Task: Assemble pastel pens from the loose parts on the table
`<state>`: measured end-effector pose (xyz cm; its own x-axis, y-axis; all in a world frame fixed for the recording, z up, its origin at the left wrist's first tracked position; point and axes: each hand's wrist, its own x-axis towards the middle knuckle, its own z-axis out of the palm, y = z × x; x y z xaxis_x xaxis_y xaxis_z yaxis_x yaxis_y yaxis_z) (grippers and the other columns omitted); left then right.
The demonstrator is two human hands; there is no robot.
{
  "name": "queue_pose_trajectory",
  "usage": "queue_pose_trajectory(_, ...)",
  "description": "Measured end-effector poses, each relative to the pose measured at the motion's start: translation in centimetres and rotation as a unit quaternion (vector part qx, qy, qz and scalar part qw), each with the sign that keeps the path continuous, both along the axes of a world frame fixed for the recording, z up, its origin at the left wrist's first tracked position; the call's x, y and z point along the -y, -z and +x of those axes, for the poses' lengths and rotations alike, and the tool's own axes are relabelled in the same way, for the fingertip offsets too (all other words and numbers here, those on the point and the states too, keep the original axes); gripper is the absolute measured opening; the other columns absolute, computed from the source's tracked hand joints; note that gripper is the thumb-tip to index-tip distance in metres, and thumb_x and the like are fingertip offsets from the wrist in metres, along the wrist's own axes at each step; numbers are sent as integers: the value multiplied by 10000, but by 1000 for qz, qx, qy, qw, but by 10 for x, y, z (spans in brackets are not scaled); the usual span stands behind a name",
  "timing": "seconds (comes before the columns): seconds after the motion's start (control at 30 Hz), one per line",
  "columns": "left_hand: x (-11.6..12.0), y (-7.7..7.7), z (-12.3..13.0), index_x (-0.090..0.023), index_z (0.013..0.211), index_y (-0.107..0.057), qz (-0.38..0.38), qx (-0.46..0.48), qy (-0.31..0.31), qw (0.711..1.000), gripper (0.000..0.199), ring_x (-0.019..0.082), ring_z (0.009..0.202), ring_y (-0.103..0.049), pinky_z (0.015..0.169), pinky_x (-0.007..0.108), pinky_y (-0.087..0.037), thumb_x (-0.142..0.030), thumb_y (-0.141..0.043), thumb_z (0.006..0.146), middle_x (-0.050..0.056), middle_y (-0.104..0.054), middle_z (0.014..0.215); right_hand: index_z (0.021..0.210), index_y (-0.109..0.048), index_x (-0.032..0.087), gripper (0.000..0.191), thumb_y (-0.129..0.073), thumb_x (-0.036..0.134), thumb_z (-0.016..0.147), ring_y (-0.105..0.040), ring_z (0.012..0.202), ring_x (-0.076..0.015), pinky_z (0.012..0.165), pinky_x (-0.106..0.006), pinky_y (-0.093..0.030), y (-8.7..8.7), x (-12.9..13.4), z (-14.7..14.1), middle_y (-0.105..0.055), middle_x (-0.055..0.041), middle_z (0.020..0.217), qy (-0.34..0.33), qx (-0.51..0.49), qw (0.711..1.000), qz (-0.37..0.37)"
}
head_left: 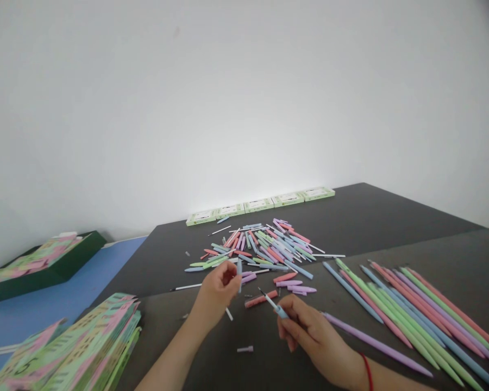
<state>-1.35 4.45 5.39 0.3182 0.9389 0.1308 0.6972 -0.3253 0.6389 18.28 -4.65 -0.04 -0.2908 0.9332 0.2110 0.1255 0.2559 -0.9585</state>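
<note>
My left hand [222, 285] is closed, pinching a short light-blue pen part [239, 274] upright between thumb and fingers. My right hand [307, 328] is closed round a light-blue pen piece [282, 312] with a white refill [270, 301] sticking out, its dark tip up and to the left. The two held pieces are apart. Between the hands a red pen barrel [261, 299] lies on the dark table. Close beyond my right hand are purple pen caps [301, 289]. Nearer me lies a small pale purple piece [245, 349].
A pile of coloured pen parts and refills [264, 244] covers the table's middle. Long assembled pens [407, 315] lie in a row at right, beside a lone purple pen [377, 343]. Flat boxes [258, 205] line the back. Printed cardboard [77, 347] and a dark green tray [77, 255] are at left.
</note>
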Motion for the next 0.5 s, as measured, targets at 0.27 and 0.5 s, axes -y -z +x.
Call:
queue_pose_trajectory(0.27,5,-1,2,-199,777,-443,-116,139,47,982,73,82,465,-394,442,184,-324,-196,-376,804,-49,-487,664,942,-488,199,158,-378,313,953,-492,551,-94,550,-215,-409,-3,-1,-1,-530,27,739,11,-2,1000,-12)
queue_pose_trajectory(0.5,-5,32,-4,-209,880,-515,-52,-116,53,990,112,198,736,-585,635,263,-362,-163,-449,801,29,-613,790,918,-459,208,155,-369,329,957,-466,520,-89,506,-208,-384,-1,0,-2,-517,39,710,16,5,999,-28)
